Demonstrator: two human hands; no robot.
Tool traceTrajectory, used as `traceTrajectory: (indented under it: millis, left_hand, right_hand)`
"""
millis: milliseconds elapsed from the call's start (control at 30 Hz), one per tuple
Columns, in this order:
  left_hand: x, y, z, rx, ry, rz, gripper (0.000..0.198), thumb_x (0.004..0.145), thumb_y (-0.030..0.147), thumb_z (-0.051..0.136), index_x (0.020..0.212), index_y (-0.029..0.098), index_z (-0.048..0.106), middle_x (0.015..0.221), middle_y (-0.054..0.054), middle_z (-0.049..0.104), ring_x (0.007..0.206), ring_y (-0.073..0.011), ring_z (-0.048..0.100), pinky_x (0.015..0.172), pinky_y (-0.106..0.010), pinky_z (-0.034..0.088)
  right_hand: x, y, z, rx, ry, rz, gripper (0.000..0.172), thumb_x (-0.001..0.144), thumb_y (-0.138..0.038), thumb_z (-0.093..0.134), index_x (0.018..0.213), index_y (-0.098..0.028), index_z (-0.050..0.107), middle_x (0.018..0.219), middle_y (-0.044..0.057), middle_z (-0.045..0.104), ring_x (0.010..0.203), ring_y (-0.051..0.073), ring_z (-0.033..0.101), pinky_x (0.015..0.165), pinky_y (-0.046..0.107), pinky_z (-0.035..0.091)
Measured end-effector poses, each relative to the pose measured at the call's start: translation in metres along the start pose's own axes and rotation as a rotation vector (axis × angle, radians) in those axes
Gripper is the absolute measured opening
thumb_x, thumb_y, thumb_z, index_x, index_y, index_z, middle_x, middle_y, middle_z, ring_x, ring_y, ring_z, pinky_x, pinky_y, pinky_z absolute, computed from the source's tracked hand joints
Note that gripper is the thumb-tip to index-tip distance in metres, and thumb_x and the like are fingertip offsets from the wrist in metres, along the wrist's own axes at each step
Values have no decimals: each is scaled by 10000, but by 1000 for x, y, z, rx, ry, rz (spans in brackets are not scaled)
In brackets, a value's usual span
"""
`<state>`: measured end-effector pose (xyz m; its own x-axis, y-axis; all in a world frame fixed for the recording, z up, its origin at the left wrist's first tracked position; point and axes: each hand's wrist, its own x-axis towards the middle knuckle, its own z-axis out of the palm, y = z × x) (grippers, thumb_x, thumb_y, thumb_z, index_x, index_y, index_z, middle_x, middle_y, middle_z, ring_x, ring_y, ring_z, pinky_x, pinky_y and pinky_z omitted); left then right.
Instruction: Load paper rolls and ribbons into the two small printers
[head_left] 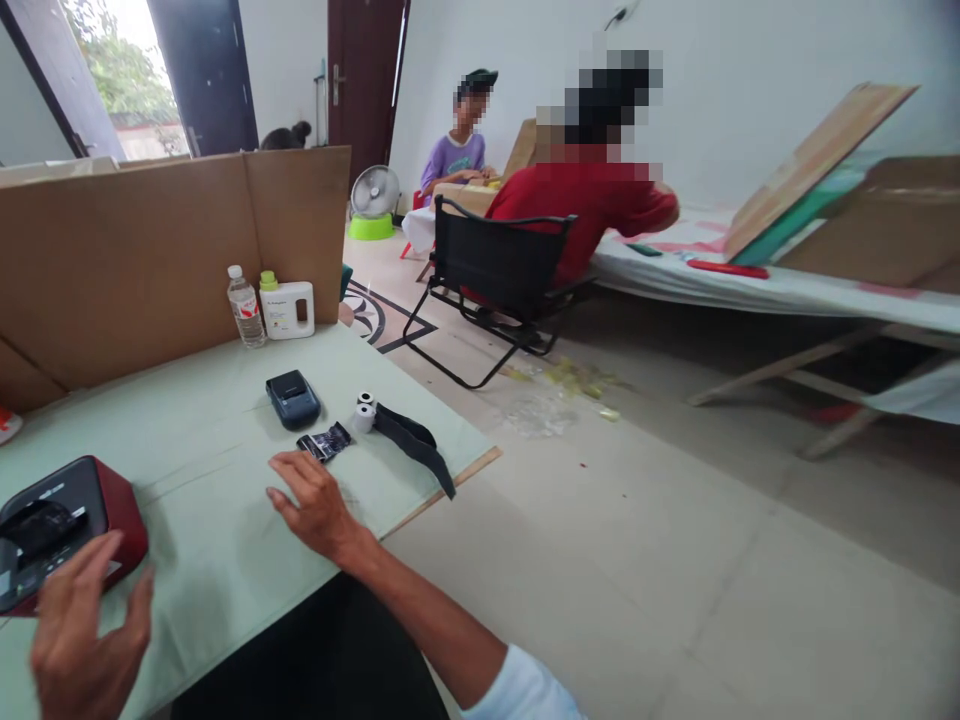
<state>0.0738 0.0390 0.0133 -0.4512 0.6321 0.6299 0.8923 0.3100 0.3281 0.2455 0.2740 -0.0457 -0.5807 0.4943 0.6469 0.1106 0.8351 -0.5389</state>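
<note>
- My left hand (86, 640) hovers at the near left corner of the surface (202, 470). Its fingers are spread and loose, gripping nothing, just beside the red and black machine (67, 530).
- That machine sits at the left edge of the surface, with its black top facing up. It looks like a rigid plastic box with some weight to it. I would take it by the two red side walls, not by the black top, which looks like a lid or tray that might give.
- My right hand (311, 500) lies palm down near the front edge, fingers stretched flat and holding nothing. Its fingertips stop just short of a small dark printed packet (325, 441).
- The packet looks thin, light and glossy, so probably slippery. I judge a pinch at one lifted edge would suit it better than a press from above.
- Just beyond the packet are a dark blue device (293, 398), two small paper rolls (364, 415) and a black strap (416, 445), which trails toward the right edge. The rolls look likely to roll, and the strap looks limp.
- At the far edge, a water bottle (246, 308) and a white jug (287, 308) stand upright against a cardboard wall (150, 260).
</note>
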Motion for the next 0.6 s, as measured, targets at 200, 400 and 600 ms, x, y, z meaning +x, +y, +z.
traceTrajectory:
  millis: [200,400,600]
  left_hand:
    - [35,37,60,-11,-276,306,324,951,330,584,1238,202,661,1162,-119,748,1102,-309,702,964,-459,595]
    - [66,64,112,16,-559,267,520,871,327,695,1366,211,585,1347,-126,688,1255,-320,639,1051,-464,534]
    - [88,116,169,22,-681,179,782,776,426,828,1441,191,490,1424,-176,607,1295,-369,576,1057,-476,480]
  right_hand:
    - [-12,39,-27,-135,188,195,305,994,-220,518,1245,-153,676,1200,153,704,1130,286,629,1021,458,527]
    - [-17,65,-29,-248,178,340,321,977,-251,543,1261,-148,651,1223,168,676,1134,305,613,973,451,529]
    - [-17,81,-22,-299,165,349,306,977,-264,535,1229,-139,655,1182,171,688,1080,320,611,949,452,513]
